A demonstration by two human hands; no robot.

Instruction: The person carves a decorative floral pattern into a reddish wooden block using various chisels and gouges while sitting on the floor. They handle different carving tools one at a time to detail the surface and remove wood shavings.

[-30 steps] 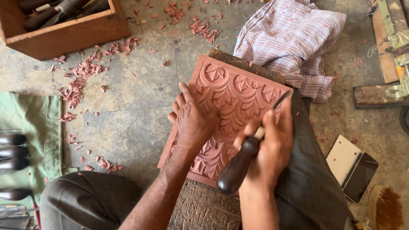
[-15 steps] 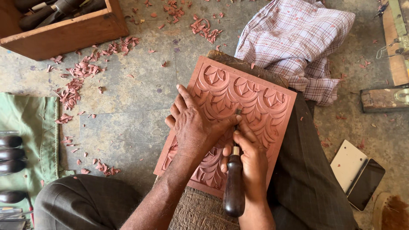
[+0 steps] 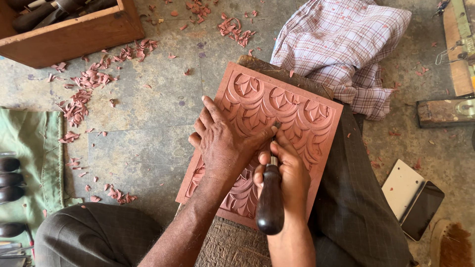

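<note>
The left hand (image 3: pixel 225 143) lies flat w/ fingers spread on a red carved panel (image 3: pixel 292 113), pressing it down. The right hand (image 3: pixel 287 173) is just beside it, touching its thumb, & is closed tight round a carving tool (image 3: pixel 270 200) w/ a dark round handle. The tool tip sits on the leaf pattern betw. both hands. The panel rests on the person's lap, under both hands. Past the hands lies a checked cloth (image 3: pixel 346 44). Far to the left side are red chips (image 3: pixel 81 94) on the floor & a wood box (image 3: pixel 69 37).
</note>
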